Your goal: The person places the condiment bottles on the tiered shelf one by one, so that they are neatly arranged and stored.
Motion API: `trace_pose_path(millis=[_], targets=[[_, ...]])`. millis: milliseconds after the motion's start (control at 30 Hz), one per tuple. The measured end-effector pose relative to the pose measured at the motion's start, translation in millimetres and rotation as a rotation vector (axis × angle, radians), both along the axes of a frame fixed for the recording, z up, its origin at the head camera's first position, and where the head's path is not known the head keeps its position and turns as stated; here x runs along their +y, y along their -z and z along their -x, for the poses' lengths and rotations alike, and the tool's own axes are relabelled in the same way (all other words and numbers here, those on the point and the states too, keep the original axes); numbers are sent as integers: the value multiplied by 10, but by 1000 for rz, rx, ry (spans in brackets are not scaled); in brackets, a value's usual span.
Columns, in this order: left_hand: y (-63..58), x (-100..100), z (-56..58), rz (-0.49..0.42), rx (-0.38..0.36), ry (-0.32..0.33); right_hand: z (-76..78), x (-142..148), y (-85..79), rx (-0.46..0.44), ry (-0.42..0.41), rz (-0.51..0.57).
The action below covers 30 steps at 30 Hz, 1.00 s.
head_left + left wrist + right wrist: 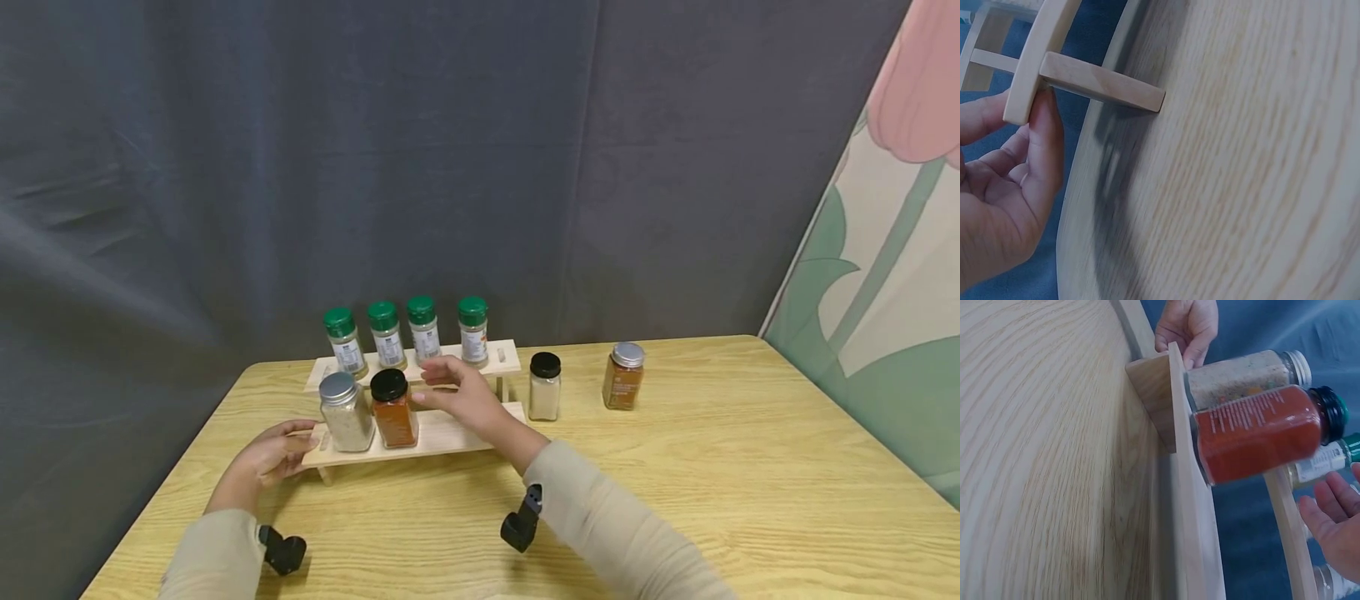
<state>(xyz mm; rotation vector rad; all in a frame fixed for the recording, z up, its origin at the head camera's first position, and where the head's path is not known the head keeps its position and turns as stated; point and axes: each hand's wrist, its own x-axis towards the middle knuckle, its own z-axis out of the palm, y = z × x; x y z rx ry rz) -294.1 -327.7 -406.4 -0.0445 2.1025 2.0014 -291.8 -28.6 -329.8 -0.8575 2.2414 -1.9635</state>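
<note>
A two-tier wooden rack [450, 432] stands on the table. My left hand [273, 452] pinches the left end of its lower shelf between thumb and fingers, as the left wrist view shows at the shelf end [1021, 103]. On that shelf are a silver-lidded jar [348, 417] of pale seasoning and, to its right, a black-lidded jar [395, 412] of red-orange powder. My right hand [467, 398] hovers just right of the red-orange jar, fingers spread and nothing in them. In the right wrist view a gap shows between the fingers [1329, 512] and that jar [1260, 434].
Several green-capped jars [387, 340] line the upper shelf [510, 354]. Right of the rack, a black-lidded jar [544, 392] of pale powder and a silver-lidded jar [623, 379] of brown-orange spice stand on the table [712, 450]. A dark curtain [465, 167] hangs behind.
</note>
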Motion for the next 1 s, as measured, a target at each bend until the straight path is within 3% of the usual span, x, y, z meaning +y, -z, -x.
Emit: trace_pose_path(millis=[233,767,1000], targets=[[-5,9,7,38,-4,-12,121,211,171,-2,34,17],[-48,-18,3,26,-2,-6,49,752,134,19,82,43],[-18,-11,-1,42,-16,20,14,1046,210,26,137,48]])
